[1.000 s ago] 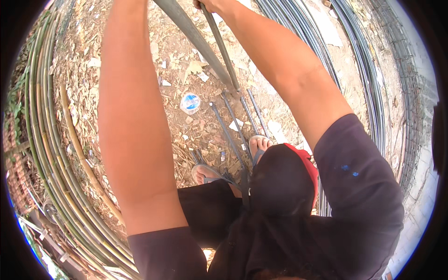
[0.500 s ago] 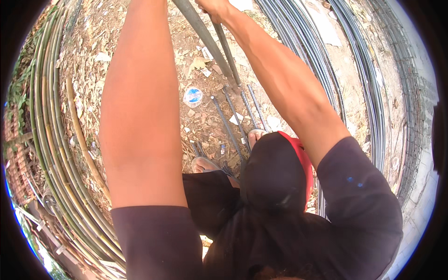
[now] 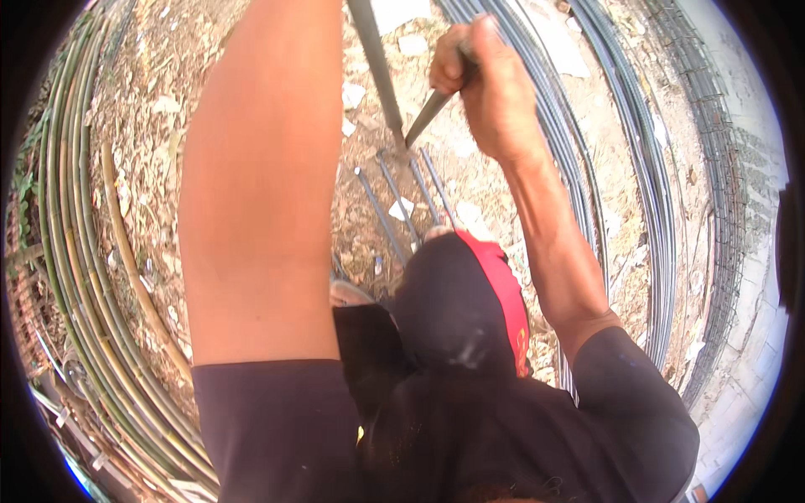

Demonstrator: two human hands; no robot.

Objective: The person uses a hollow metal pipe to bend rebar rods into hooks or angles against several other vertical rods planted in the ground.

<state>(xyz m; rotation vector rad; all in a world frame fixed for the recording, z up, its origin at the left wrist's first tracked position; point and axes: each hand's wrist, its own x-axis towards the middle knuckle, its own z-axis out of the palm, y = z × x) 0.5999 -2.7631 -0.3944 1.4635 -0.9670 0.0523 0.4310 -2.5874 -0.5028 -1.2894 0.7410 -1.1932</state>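
Head view, right hand [image 3: 490, 92]: at 1 o'clock, fingers wrapped tight round a grey metal bar [image 3: 432, 111].
Bar: slants down-left, tip near short steel rods [image 3: 402, 201] on the dirt.
Left hand: beyond the 12 o'clock edge; grip cannot be told.
Edges: bamboo poles [image 3: 63, 251] at 9 o'clock, long rebar [image 3: 654, 210] at 3 o'clock.
Open room: littered dirt strip [image 3: 151, 126] between.

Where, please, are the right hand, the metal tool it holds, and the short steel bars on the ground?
right hand [image 3: 490, 88], head view, knuckles.
metal tool [image 3: 428, 116], head view, shaft.
short steel bars [image 3: 394, 205], head view, mid-length.
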